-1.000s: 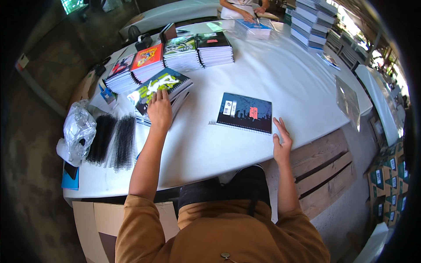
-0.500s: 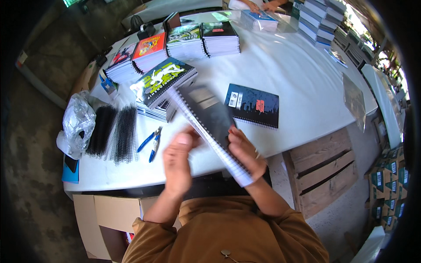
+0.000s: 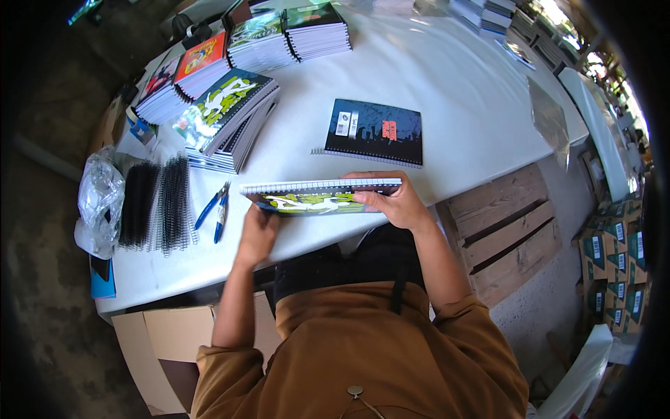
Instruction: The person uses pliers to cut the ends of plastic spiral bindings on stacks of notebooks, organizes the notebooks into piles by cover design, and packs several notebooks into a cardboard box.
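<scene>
Both my hands hold a notebook (image 3: 307, 202) with a green, white and dark cover, level above the table's near edge. Its punched edge faces up and the cover toward me. My left hand (image 3: 259, 232) grips the left end, its fingertips partly hidden. My right hand (image 3: 396, 202) is closed round the right end, thumb on the cover. Beyond lies a dark notebook (image 3: 377, 133) with a red print and white labels; a bit of coil sticks out at its lower left corner. Left of my hands are blue-handled pliers (image 3: 213, 211) and black spiral coils (image 3: 159, 206).
A fanned pile of notebooks (image 3: 227, 115) stands left of centre, with several stacks (image 3: 317, 35) behind. A clear plastic bag (image 3: 101, 199) sits at the left edge. Right of the white table (image 3: 460, 98) is a wooden pallet (image 3: 499, 216). An open cardboard box (image 3: 178, 335) is below left.
The held notebook has turned from slanted and dark side showing to level, green cover toward me. My left hand has moved onto its left end. The view has shifted.
</scene>
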A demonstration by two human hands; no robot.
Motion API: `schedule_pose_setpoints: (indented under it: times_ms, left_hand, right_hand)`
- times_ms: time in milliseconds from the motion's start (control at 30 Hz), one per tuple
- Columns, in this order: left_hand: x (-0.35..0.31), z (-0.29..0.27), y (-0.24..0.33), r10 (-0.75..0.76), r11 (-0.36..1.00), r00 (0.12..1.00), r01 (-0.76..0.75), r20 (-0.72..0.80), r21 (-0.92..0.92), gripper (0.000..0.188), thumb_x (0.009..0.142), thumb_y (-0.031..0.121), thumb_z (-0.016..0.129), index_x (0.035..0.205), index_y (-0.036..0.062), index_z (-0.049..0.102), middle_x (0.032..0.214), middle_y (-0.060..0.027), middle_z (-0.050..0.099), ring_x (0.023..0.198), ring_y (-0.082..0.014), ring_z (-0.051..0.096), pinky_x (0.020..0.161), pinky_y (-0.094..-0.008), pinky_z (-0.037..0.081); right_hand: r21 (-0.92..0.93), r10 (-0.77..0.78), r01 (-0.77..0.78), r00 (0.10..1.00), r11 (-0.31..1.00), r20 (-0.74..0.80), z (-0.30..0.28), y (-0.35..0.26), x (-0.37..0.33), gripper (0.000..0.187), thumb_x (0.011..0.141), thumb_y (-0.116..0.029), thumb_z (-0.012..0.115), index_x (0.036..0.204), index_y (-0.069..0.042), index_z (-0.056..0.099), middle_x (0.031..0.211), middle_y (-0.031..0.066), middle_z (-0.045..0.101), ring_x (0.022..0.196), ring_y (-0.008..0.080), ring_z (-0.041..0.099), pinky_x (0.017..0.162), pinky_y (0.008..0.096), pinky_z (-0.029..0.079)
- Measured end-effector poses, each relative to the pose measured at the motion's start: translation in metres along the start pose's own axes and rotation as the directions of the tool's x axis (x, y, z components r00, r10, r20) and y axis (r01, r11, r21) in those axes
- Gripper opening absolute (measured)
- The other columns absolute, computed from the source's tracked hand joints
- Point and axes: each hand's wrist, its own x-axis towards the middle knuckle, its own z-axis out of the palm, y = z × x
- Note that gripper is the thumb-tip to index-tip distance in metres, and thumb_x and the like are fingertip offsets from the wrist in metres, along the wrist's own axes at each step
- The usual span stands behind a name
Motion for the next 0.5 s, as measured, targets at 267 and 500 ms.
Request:
schedule_pose_setpoints:
  times_ms: [267, 500]
  left_hand:
    - [0.064, -0.169, -0.023, 0.22, 0.074, 0.856, 0.464, -0.468, 0.883, 0.048, 0.086, 0.039, 0.056, 0.121, 0.0074, 0.046, 0.104, -0.0142, 0.058, 0.094, -0.0352, 0.058, 0.077, -0.0461, 0.047]
    - [0.06, -0.179, 0.045, 0.198, 0.419, 0.781, 0.478, -0.592, 0.772, 0.039, 0.089, 0.037, 0.048, 0.099, 0.0029, 0.063, 0.094, -0.0186, 0.063, 0.085, -0.0333, 0.061, 0.071, -0.0422, 0.047]
  right_hand:
    - [0.088, 0.104, -0.099, 0.993, 0.991, -0.063, 0.005, 0.004, 0.007, 0.027, 0.085, -0.008, 0.063, 0.111, -0.001, 0.063, 0.095, 0.0039, 0.067, 0.084, 0.0064, 0.057, 0.078, 0.0233, 0.048]
    - [0.035, 0.05, -0.046, 0.99, 0.998, -0.129, 0.009, -0.003, 0.004, 0.028, 0.083, -0.004, 0.063, 0.111, 0.0, 0.063, 0.099, 0.0048, 0.066, 0.088, 0.0067, 0.056, 0.081, 0.0232, 0.046]
